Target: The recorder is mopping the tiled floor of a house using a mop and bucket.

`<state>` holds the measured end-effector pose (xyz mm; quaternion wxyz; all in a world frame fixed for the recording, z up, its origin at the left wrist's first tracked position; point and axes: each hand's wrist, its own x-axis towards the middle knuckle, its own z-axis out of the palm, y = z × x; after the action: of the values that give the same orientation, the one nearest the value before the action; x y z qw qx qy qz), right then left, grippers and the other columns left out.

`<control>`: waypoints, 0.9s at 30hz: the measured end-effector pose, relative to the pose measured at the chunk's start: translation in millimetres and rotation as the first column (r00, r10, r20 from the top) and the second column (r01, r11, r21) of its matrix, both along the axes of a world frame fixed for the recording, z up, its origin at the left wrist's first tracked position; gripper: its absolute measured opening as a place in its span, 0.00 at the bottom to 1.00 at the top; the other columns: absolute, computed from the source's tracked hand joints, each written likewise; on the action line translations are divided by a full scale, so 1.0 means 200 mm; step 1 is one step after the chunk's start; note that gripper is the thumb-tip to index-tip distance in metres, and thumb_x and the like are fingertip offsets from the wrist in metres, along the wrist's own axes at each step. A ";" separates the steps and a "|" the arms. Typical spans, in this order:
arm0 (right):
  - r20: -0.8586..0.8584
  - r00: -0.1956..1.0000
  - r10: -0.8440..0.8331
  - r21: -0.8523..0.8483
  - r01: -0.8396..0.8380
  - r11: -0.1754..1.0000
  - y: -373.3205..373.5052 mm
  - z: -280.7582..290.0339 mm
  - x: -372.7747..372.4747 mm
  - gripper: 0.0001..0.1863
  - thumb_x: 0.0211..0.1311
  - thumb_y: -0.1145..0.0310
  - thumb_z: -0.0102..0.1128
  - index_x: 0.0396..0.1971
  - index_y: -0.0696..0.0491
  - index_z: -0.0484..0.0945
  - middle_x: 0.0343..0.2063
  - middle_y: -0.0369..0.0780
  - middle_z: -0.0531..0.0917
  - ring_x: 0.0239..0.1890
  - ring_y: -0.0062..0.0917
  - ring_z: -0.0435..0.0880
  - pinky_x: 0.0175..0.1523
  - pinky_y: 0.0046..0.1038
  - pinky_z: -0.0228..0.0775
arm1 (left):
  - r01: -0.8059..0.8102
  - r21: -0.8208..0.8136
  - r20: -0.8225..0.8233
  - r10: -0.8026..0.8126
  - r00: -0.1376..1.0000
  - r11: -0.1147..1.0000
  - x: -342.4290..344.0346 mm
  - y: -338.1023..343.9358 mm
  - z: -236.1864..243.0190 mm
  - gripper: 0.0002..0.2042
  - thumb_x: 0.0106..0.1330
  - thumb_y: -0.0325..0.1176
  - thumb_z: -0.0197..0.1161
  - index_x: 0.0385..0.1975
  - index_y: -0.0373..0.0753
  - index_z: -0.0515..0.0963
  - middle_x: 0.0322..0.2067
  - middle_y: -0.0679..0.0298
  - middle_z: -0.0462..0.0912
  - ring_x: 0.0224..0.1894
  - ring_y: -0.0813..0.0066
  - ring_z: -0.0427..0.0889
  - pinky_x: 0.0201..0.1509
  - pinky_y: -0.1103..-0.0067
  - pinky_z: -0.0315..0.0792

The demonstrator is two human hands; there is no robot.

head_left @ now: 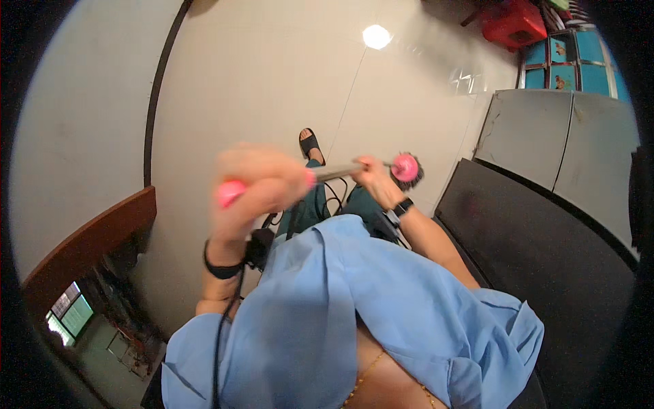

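Left hand [262,180], motion-blurred, fingers curled shut around the glossy pink plastic-looking handle [232,193] of a long-handled brush with a slim, straight, pale grey metal-looking shaft [335,172]. Right hand [371,174] pinches the same shaft farther along, close to the round, domed pink brush head [406,168] fringed with dark, stiff-looking bristles [413,183]. Brush is in the air, roughly level across the front of the body, above the lap and the smooth, shiny cream tiled floor [252,82]; thin straight joint line and a bright light reflection on the tiles. Black soft-looking band [223,270] on left wrist, dark-strapped watch [400,210] on right. Loose light-blue fabric shirt [293,320], creased; dark green trousers [313,202]; flat black open-toed sandal [310,144] on the floor. At right, flat black panel [531,232] beside scuffed grey flat-faced cabinet [524,129]; beyond it, blue square-panelled drawers [563,76] and moulded red plastic stool [514,27]. At left, curved-looking brown wooden edge [95,228].
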<state>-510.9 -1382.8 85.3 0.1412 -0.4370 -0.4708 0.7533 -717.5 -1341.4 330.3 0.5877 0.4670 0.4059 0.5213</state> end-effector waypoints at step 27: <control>0.219 0.578 -0.786 -0.970 0.046 -0.237 0.59 0.13 -1.16 0.19 0.53 0.79 0.44 0.09 0.48 0.52 0.06 0.29 0.56 0.08 0.14 0.54 0.13 0.15 0.50 | 0.093 0.556 0.025 -0.129 0.991 0.826 -0.80 -0.04 0.41 0.17 0.47 0.28 0.64 0.06 0.37 0.61 0.08 0.65 0.62 0.08 0.73 0.61 0.11 0.80 0.56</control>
<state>-742.6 -1264.7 110.8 0.1834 -0.3156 0.4601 0.8094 -878.1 -1350.1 411.9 0.4689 0.6237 0.1918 0.5953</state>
